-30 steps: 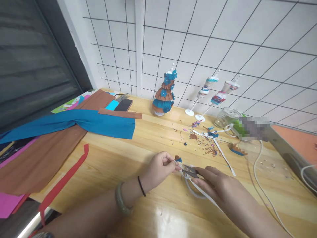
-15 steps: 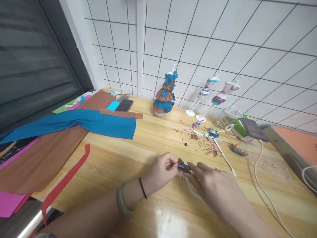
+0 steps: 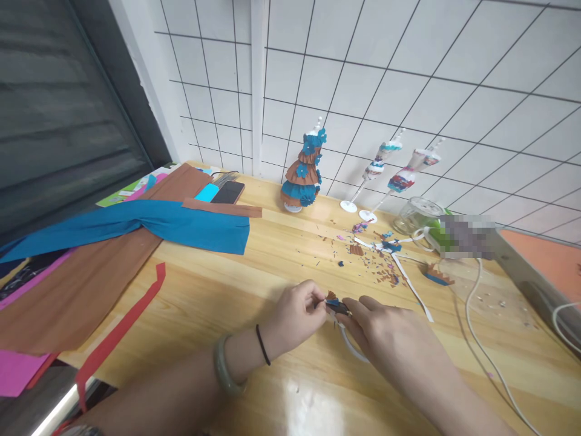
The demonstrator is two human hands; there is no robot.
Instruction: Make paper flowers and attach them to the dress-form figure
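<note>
Two hands, one small job, on my feed. Left hand (image 3: 297, 310): fingertips pinched on a brown-and-blue paper piece (image 3: 333, 300), just above the table (image 3: 267, 254). Right hand (image 3: 390, 336): fingers closed on a dark tool (image 3: 338, 308) right up against that piece; can't tell whether its tips are apart. My read: left pinch steadies the piece, right brings the tool in from the opposite side, so neither wrist crosses the other. Right fingers block my view of most of the tool. A white curved band (image 3: 353, 346) sits just under them and could snag.

Paper scraps (image 3: 385, 266) lie beyond the hands, apart from them. White cable (image 3: 474, 309) runs to the right of the right hand. Blue crepe paper (image 3: 206, 230) and red strip (image 3: 122, 330) are off left, well apart. Decorated form (image 3: 300, 175) stands near the wall.
</note>
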